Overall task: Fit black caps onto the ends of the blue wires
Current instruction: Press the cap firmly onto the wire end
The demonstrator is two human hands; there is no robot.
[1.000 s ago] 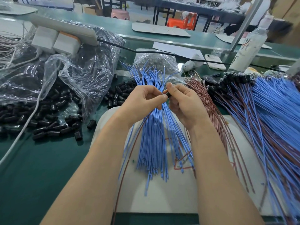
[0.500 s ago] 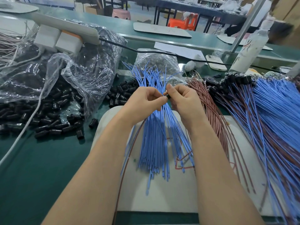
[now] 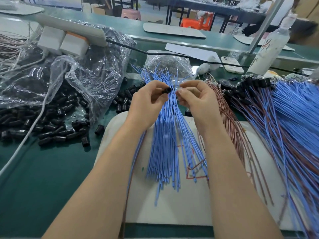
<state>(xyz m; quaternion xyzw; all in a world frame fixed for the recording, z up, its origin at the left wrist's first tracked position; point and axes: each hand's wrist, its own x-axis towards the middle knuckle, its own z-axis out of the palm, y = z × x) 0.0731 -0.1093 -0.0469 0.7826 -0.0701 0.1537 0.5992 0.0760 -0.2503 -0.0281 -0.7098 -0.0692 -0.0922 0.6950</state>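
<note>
Your L hand [image 3: 146, 106] pinches small black plastic cap [image 3: 166, 90], just beside R hand [image 3: 195, 100]; R curled, hold unclear. Both above thin blue wire bundle [image 3: 164, 144] crossing white mat's [image 3: 172, 213] far edge.

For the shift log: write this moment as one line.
left hand: pinches black cap | right hand: fingers curled above blue wires, hold unclear | hands apart | no wire seen in cap

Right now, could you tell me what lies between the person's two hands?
Head view: the blue wires run through the gap between left hand and right hand, and the left hand's pinched black cap pokes into it.
</note>
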